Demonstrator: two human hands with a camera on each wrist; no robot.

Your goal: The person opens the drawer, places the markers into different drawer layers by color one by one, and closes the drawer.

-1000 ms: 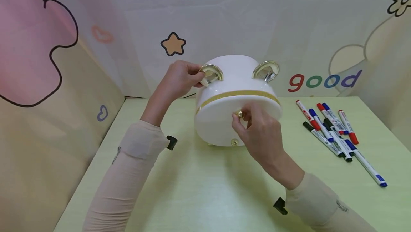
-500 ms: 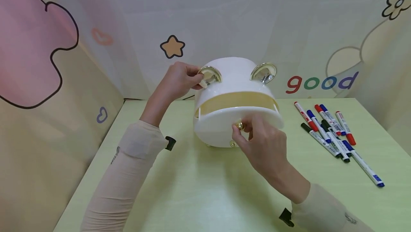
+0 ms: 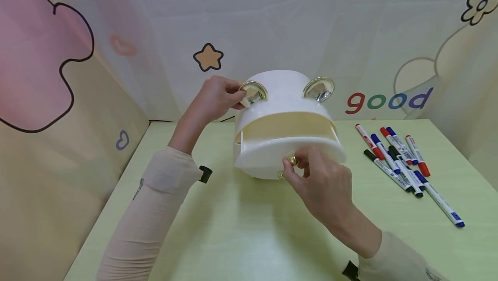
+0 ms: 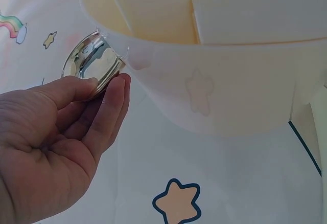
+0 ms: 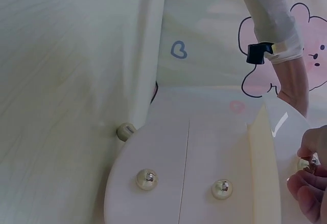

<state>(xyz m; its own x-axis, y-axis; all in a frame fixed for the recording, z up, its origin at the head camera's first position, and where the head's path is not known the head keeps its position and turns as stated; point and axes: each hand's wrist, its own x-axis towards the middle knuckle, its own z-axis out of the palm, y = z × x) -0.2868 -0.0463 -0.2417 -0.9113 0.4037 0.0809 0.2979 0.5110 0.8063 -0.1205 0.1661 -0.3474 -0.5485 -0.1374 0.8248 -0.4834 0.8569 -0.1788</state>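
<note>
A white rounded drawer box (image 3: 280, 88) with two gold ears stands on the table. My left hand (image 3: 218, 97) pinches its left gold ear (image 4: 97, 63) between thumb and fingers. My right hand (image 3: 324, 188) pinches the round gold knob (image 3: 292, 160) of the top drawer (image 3: 260, 155). That drawer is partly pulled out, showing a gap behind its front. In the right wrist view the lower drawers lie flush, with gold knobs (image 5: 146, 179) on them; my right fingers (image 5: 311, 144) are at the top knob by the right edge.
Several capped markers (image 3: 404, 160) in red, blue and black lie loose on the pale green table (image 3: 241, 237), right of the box. A printed cloth backdrop (image 3: 171, 47) hangs close behind and at the sides. The box's right gold ear (image 3: 319, 88) sticks out.
The top drawer has slid out from fully closed, drawn toward me and slightly down by my right hand on its knob. My left hand keeps its hold on the ear.
</note>
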